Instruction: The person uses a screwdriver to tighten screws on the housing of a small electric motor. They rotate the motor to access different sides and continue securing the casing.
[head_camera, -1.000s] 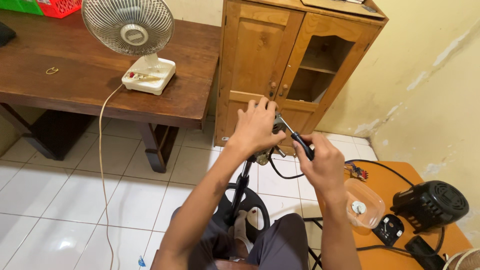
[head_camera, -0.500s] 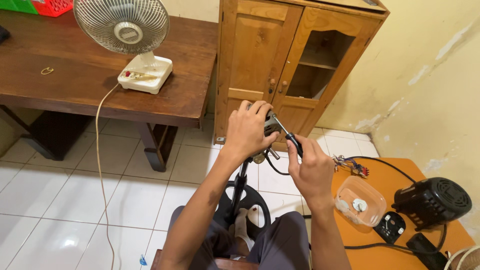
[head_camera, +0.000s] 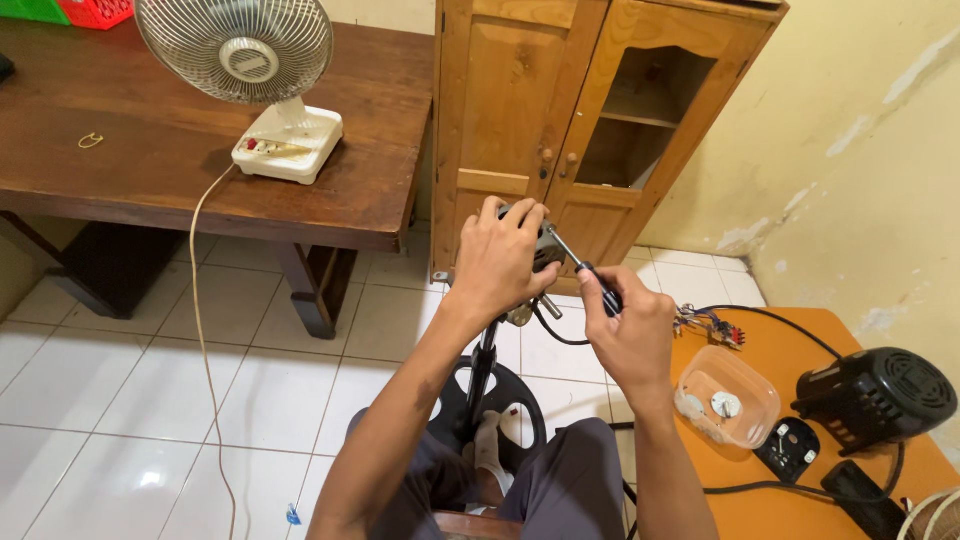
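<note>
Gripping a small grey metal part at the top of a black stand pole, my left hand curls its fingers tightly over it, in front of the wooden cabinet. My right hand closes its fingers around the dark handle of a screwdriver, whose shaft slants up to meet that part. Just right of this hand, a clear plastic tub and a black motor sit on the orange table.

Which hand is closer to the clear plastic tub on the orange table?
The right hand. It holds a screwdriver just left of and above the clear plastic tub. The left hand is farther left, gripping the metal part.
</note>
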